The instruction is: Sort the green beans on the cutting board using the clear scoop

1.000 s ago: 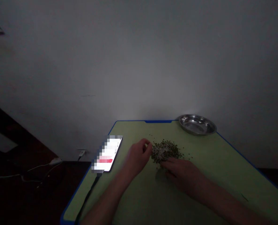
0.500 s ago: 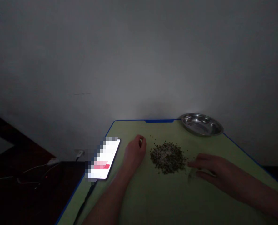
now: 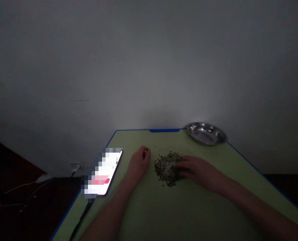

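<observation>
A loose pile of small dark and pale grains or seeds (image 3: 167,167) lies on the light green tabletop (image 3: 149,207); their kind is too small to make out. My right hand (image 3: 198,170) reaches in from the right, with its fingertips touching the pile's right side and a gap between thumb and fingers. To the left of the pile, apart from it, my left hand (image 3: 139,162) rests on the table with curled fingers. Whatever the left fingers may hold is hidden in their dark hollow.
A shiny oval metal bowl (image 3: 206,134) stands at the back right corner, by the wall (image 3: 149,67). On the left lies a lit phone (image 3: 105,174), with a dark strap or cable (image 3: 82,216) running from it. White cords (image 3: 19,187) show beyond the table's left edge.
My right hand has moved left, from beside the pile onto its right side. The left hand keeps its curled pose. The whole view has shifted slightly.
</observation>
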Available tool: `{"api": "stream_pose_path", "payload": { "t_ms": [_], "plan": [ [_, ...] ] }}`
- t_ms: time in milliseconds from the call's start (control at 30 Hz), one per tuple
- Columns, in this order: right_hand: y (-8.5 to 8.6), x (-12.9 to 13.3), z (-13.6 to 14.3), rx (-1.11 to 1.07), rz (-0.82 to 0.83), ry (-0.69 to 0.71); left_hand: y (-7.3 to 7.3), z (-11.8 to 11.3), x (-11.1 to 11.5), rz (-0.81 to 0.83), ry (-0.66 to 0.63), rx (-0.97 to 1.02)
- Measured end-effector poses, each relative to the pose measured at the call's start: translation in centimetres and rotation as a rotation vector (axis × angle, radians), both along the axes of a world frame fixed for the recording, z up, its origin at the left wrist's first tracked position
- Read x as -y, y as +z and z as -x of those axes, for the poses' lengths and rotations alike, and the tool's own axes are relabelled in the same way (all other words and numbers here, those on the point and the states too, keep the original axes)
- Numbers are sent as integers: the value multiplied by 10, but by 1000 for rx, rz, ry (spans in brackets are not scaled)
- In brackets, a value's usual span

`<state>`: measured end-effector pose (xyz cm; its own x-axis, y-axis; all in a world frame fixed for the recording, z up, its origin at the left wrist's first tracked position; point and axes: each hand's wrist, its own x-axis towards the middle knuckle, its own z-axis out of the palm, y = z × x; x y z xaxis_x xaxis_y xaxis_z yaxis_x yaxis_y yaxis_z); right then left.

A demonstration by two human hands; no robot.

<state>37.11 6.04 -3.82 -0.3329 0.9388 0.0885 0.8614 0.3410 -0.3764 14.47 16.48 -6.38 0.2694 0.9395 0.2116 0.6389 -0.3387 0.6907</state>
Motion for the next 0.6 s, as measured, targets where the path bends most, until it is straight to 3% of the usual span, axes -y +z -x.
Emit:
{"api": "stream_pose_path", "payload": {
  "t_ms": [200, 300, 467, 600],
  "plan": [
    [19, -10, -6, -29, -52, -26, -5, 1, -5, 17, -17, 16],
    [25, -9, 5, -23, -64, -44, -7, 1, -7, 4, -25, 32],
    [14, -1, 41, 3, -13, 67, -9, 3, -10, -8, -28, 84],
    [0, -5, 49, 83, -51, 18, -9, 3, -10, 2, -30, 87]
  ]
}}
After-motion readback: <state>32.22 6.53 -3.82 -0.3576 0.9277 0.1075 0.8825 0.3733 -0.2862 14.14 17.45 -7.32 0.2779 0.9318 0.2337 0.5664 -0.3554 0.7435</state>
